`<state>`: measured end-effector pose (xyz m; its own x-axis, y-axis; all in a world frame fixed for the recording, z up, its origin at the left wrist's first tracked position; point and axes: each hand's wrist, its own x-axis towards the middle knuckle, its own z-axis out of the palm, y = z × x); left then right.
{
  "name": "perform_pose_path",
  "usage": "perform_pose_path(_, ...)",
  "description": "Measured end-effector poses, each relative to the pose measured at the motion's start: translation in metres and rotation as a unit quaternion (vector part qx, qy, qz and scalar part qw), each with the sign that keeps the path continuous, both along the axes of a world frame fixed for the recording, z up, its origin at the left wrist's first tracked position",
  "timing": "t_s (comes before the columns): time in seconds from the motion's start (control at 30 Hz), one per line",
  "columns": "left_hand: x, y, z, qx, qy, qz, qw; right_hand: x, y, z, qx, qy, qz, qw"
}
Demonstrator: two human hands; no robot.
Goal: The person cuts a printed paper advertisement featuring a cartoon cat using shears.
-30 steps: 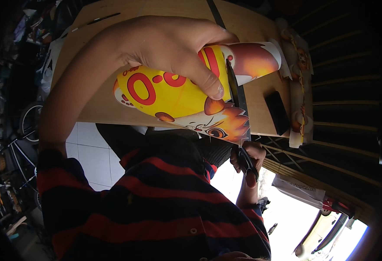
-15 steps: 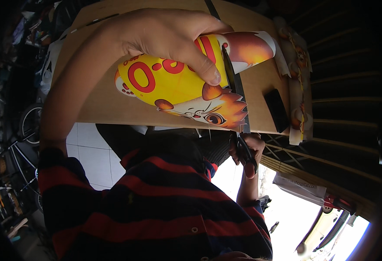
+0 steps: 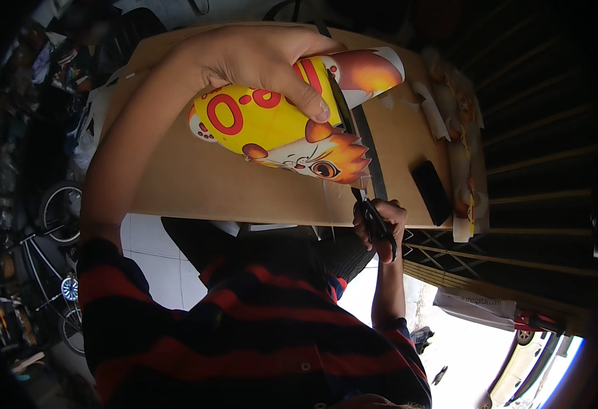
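My left hand [image 3: 265, 68] curls over a printed cutout [image 3: 254, 126], its thumb pressing on the yellow part. The cutout shows red letters and an orange-and-white cartoon animal head, and its far right end curls up. In my right hand [image 3: 384, 221], black-handled scissors [image 3: 375, 217] are gripped, with their pivot close to the jagged orange edge of the animal head. Most of their blades is hidden behind the cutout. A dark pointed shape, like a blade, shows at the cutout's right side beyond my thumb.
A brown table [image 3: 196, 191] lies under the work, crossed by a dark straight strip [image 3: 374, 163]. At the right are a black phone [image 3: 432, 193], a curled paper scrap [image 3: 433, 112] and a printed strip [image 3: 464, 177] along the edge. A bicycle [image 3: 60, 225] stands at the left.
Both hands, the cutout and the scissors have shifted slightly left in the picture. The view has tilted, showing more beyond the table's far edge. Both grips are the same.
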<state>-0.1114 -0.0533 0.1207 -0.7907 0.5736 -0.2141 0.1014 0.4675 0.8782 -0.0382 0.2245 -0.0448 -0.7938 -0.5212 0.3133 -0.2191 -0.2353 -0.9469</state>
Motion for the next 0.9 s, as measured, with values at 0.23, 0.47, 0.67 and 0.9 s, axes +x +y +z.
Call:
perform_pose_path(0.23,0.004,0.000,0.003,0.054,0.002,-0.023,0.998,0.003,-0.009,0.004,0.001,-0.027,0.004,1.000)
perform_pose_path(0.47,0.010,-0.004,0.018,0.075,-0.031,-0.009,0.997,0.003,-0.015,0.012,0.016,-0.019,-0.018,1.000)
perform_pose_path(0.67,0.008,-0.007,0.028,0.085,-0.046,-0.024,0.995,0.000,-0.017,0.021,0.028,-0.001,-0.017,0.999)
perform_pose_path(0.9,0.008,-0.011,0.031,0.094,-0.032,-0.027,0.995,-0.001,-0.019,0.030,0.037,0.018,-0.016,0.999)
